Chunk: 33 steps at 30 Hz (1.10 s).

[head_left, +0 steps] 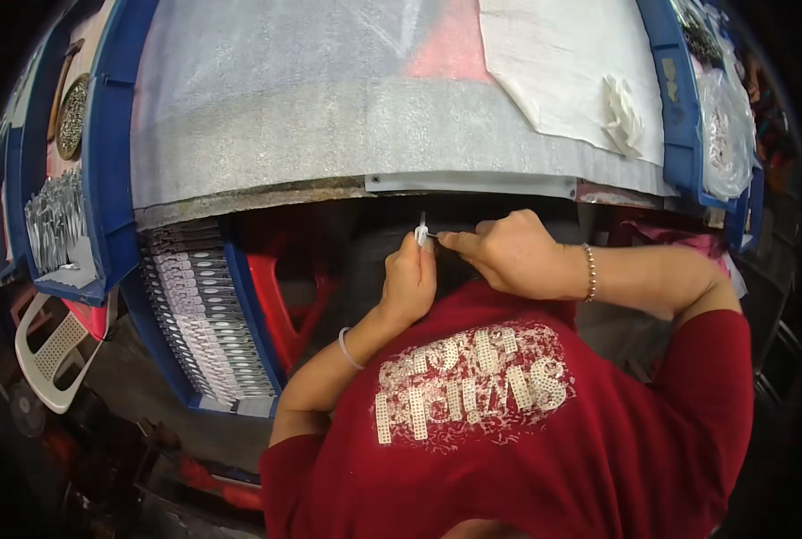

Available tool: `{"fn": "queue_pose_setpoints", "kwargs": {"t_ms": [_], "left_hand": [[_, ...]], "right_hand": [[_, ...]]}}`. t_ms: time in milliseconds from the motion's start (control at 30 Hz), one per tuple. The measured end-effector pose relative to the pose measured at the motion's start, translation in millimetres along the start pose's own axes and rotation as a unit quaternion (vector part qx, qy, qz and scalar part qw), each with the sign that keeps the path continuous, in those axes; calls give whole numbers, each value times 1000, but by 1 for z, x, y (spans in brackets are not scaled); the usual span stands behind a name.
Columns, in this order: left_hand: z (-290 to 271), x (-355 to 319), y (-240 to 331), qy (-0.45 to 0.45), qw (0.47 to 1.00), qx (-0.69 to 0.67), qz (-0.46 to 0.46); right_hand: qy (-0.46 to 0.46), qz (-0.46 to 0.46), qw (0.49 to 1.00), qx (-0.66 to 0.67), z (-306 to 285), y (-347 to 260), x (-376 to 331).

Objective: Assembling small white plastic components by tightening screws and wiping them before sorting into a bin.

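Note:
My left hand [407, 277] is closed around a small white piece [421, 233] with a thin greyish tip pointing up, held over my lap just below the table edge. Close on its right, my right hand [511, 253] is closed, its fingertips pinched at the white piece. A thin dark bit shows between those fingertips and the piece; what it is I cannot make out. Below and left of the table, a blue crate [255, 337] holds stacked rows of black and pale-handled pieces, too small to name.
Cloudy plastic sheeting [266, 126] covers the table, with a white cloth [572, 63] and a crumpled white glove-like item [623, 119] at right. Blue bins [114, 180] flank both sides; the left one holds metal parts [57, 220]. A red stool [280, 305] stands underneath.

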<state>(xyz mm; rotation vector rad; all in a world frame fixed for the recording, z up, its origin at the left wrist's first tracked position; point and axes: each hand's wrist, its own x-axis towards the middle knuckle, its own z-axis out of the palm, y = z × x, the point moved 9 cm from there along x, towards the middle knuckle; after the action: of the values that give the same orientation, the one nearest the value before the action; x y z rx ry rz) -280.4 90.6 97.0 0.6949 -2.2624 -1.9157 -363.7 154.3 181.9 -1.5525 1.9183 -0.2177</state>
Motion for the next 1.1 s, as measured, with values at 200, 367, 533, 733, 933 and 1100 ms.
{"fn": "queue_pose_setpoints", "kwargs": {"t_ms": [200, 367, 533, 733, 933, 1100], "left_hand": [[2, -2, -3, -14, 1000, 16, -1], [6, -2, -3, -15, 999, -25, -14], [5, 0, 0, -3, 1000, 3, 15], [2, -1, -4, -4, 999, 35, 15], [4, -3, 6, 4, 999, 19, 43], [5, -26, -14, -90, 923, -295, -231]], "right_hand": [[29, 84, 983, 163, 5, 15, 0], [-27, -44, 984, -169, 1, -30, -1], [-30, -35, 996, -75, 9, -10, 3], [45, 90, 992, 79, 6, 7, 1], [94, 121, 930, 335, 14, 31, -8], [106, 115, 978, 141, -11, 9, -35]]}}
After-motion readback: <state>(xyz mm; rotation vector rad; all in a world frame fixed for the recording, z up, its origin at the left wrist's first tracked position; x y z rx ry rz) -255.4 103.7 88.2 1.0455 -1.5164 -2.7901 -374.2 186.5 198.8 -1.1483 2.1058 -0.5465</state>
